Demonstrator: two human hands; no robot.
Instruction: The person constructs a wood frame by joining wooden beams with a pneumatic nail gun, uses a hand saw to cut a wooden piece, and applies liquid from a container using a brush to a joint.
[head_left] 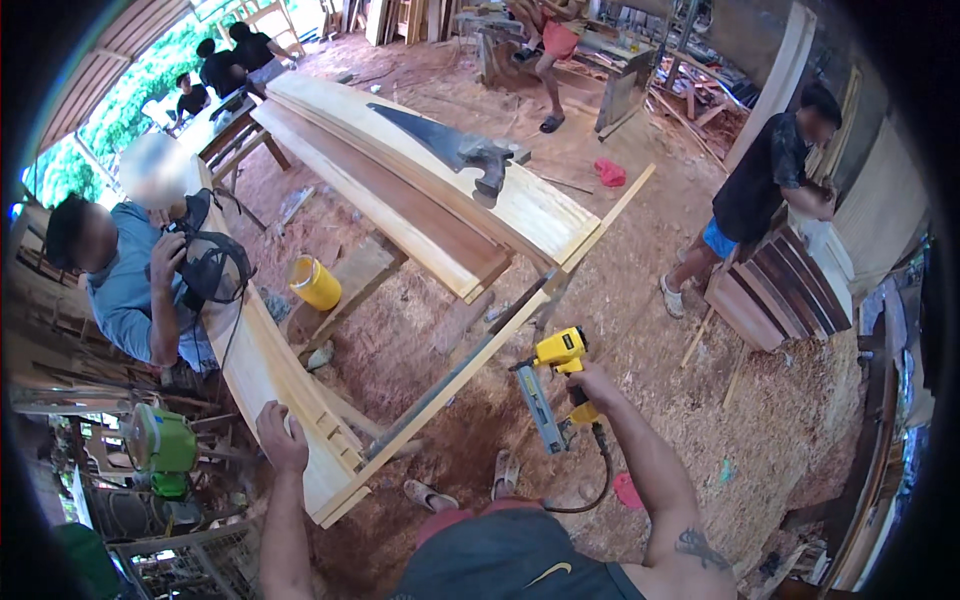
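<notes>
My right hand [592, 388] is wrapped round the handle of a yellow and black nail gun [561, 350]. Its grey magazine points down, and a black hose [604, 470] runs from its base toward my feet. Over on the left, my left hand [282, 438] lies with its fingers out at the near end of a long pale wooden board [262, 350]. A narrow wooden strip [450, 388] crosses from that end to the ends of two other long boards [540, 205]. A handsaw [430, 137] with a dark handle rests on top of those.
A yellow container [315, 283] stands on a wooden block [365, 275] between the boards. Beside the left board, a person [135, 270] holds a black strapped device [215, 268]. Another person [765, 180] stands by stacked planks [785, 290] at right. Shavings cover the floor.
</notes>
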